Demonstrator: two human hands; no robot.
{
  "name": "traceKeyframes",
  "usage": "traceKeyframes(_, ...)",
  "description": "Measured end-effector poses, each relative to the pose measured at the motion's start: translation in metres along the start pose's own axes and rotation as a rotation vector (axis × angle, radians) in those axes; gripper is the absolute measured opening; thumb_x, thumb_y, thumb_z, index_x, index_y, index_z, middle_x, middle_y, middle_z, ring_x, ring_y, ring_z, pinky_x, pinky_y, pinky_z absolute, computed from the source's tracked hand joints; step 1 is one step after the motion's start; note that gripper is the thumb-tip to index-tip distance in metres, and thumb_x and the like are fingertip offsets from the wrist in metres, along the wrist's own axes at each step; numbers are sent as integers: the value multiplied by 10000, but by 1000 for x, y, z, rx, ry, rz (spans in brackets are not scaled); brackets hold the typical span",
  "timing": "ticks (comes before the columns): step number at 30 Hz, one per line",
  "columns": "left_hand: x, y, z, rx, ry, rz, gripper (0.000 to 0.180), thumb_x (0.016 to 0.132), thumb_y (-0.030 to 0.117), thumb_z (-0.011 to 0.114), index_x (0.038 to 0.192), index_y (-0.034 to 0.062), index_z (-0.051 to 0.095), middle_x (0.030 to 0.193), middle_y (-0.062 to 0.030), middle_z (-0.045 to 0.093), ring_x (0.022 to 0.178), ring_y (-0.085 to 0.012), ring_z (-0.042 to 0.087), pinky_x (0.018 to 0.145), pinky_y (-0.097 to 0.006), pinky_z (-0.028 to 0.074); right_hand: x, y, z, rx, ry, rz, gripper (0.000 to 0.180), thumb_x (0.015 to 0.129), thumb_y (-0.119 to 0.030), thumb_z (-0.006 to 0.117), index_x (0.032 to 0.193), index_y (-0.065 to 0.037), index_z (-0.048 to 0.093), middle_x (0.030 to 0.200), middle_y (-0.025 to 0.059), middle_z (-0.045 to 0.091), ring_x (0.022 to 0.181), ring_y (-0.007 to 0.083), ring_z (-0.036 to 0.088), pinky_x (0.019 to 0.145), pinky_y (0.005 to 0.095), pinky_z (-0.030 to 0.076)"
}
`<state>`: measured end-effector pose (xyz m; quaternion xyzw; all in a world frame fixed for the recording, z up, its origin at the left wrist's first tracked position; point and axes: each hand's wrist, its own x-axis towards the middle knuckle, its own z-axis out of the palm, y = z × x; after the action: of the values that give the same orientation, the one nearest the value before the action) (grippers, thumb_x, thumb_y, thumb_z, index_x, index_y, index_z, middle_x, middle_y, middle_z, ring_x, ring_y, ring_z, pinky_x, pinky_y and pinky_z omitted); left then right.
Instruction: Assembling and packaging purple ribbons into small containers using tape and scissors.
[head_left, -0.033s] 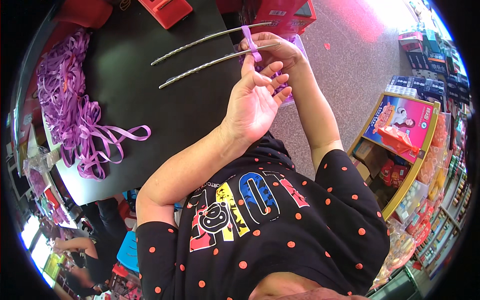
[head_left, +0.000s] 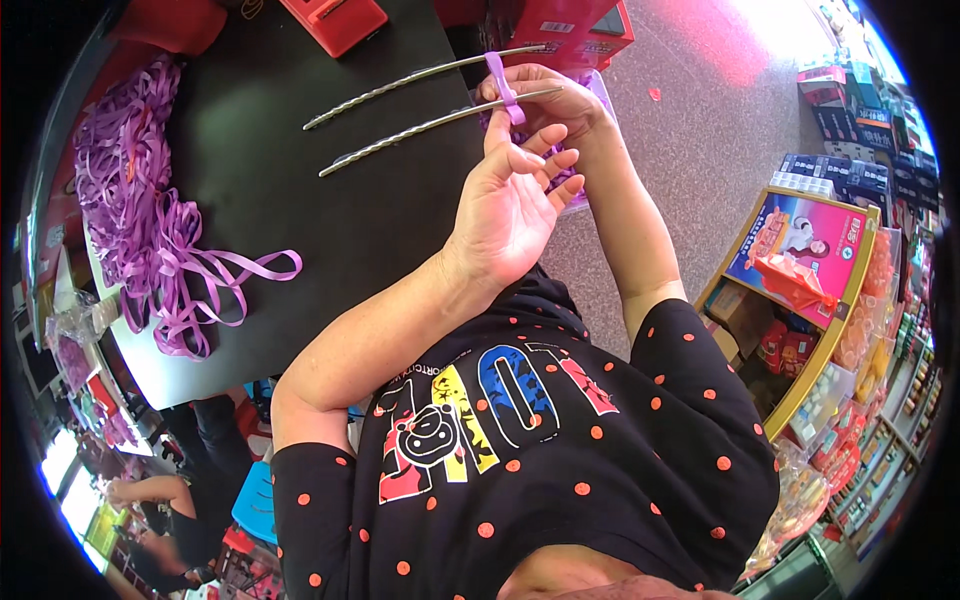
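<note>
Lavender ribbon strip (head_left: 496,70) across two twisted metal rods, upper rod (head_left: 390,88) and lower rod (head_left: 400,137), close to their right ends. Left hand (head_left: 510,210) palm up, fingers unclenched and loosely curled, with one fingertip at or just beside the strip by the lower rod. Right hand (head_left: 562,98) behind the strip, perhaps pinching it, but too hidden to tell. Could slip off the rod ends, with so little bare metal beyond the strip. Could twist or slacken under an uneven pull. Could drop toward the clear tub (head_left: 603,95) below the right hand, if let go too soon. On the desk (head_left: 300,230), could tangle within the ribbon heap (head_left: 125,170), because of so many loose, crossing loops.
</note>
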<state>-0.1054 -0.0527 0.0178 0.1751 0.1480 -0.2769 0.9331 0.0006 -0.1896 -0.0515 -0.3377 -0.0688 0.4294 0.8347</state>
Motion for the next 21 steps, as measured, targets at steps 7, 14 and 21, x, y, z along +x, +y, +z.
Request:
traceKeyframes(7, 1, 0, -1, -5, 4, -7, 725, 716, 98, 553, 1379, 218, 285, 1148, -78, 512, 1063, -242, 484, 945, -404, 386, 11, 9, -23, -58, -2, -75, 293, 834, -178, 671, 1048, 15, 621, 893, 88, 667, 718, 161, 651, 660, 252, 530)
traceKeyframes(14, 0, 0, 3, -19, 19, -13, 710, 715, 92, 545, 1369, 216, 299, 1146, -84, 512, 1053, -241, 488, 939, -402, 387, 32, 13, -30, 22, -370, -27, 231, 836, -215, 670, 954, -25, 610, 839, 21, 608, 617, 63, 556, 532, 185, 449)
traceKeyframes(21, 0, -1, 3, -36, 30, -11, 665, 725, 74, 527, 1342, 215, 323, 1108, -82, 516, 1035, -233, 492, 929, -398, 391, -12, -15, 10, -744, 409, -8, 239, 871, -288, 636, 849, -50, 626, 686, -62, 518, 649, 31, 469, 576, 197, 361)
